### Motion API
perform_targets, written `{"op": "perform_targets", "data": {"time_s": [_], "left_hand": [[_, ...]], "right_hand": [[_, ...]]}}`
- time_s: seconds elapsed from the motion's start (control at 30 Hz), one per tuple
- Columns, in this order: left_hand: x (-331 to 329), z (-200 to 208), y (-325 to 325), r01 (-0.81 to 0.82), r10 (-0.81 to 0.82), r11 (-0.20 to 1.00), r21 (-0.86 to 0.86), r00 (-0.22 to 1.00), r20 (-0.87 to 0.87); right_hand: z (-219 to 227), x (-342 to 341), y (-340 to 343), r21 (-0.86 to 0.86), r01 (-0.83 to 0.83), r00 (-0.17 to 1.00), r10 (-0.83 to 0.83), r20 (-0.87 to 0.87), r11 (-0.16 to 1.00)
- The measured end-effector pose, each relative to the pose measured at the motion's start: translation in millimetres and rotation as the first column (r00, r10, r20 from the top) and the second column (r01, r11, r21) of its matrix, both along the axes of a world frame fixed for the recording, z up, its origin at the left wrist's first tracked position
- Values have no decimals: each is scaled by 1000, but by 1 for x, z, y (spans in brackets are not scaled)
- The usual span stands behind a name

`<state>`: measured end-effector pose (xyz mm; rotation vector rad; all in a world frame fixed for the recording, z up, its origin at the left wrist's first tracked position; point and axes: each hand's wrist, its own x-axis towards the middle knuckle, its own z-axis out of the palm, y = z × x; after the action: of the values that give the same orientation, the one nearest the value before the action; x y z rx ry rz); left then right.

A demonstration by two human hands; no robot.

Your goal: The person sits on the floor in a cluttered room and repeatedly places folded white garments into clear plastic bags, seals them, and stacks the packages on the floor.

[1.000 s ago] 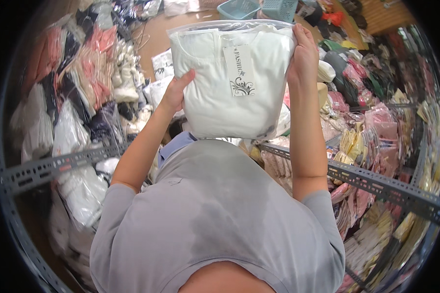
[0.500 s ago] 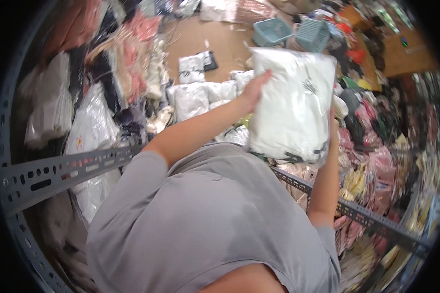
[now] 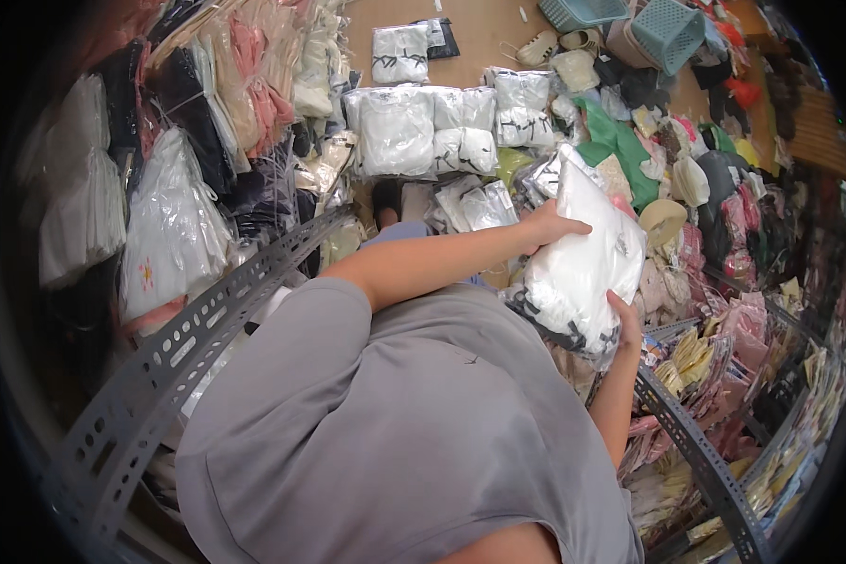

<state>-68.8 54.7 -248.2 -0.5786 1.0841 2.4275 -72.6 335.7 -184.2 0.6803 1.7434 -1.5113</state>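
Note:
A white folded garment in a clear plastic bag (image 3: pixel 587 263), with black trim along its lower end, is held tilted in front of my body, right of centre. My left hand (image 3: pixel 553 228) grips its upper left edge, thumb lying on the front. On the lower right edge my right hand (image 3: pixel 626 324) is closed, thumb on the front and the other fingers mostly hidden. Just beyond the held package lie more bagged white garments with black trim (image 3: pixel 479 205), and a larger row of bagged white garments (image 3: pixel 395 132) sits farther off.
Perforated grey metal rails (image 3: pixel 207 320) run on both sides of me. Stacked bagged clothes (image 3: pixel 174 226) fill the left. Hats and bagged clothing (image 3: pixel 667 224) crowd the right. Blue plastic baskets (image 3: pixel 667 36) and shoes (image 3: pixel 537 47) are on the brown floor at the far side.
The bagged white garment has come down and tipped over to the right, both hands still on it. My view has shifted, showing more of the packages beyond.

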Motion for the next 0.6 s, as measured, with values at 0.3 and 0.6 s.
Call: {"op": "perform_targets", "data": {"time_s": [0.3, 0.6], "left_hand": [[2, -22, -43, -69, 80, 976, -207, 996, 45], [27, -44, -61, 40, -16, 981, -190, 992, 127]], "right_hand": [[0, 0, -68, 32, -43, 999, 44, -20, 999], [-14, 31, -77, 36, 6, 992, -10, 126, 999]]}}
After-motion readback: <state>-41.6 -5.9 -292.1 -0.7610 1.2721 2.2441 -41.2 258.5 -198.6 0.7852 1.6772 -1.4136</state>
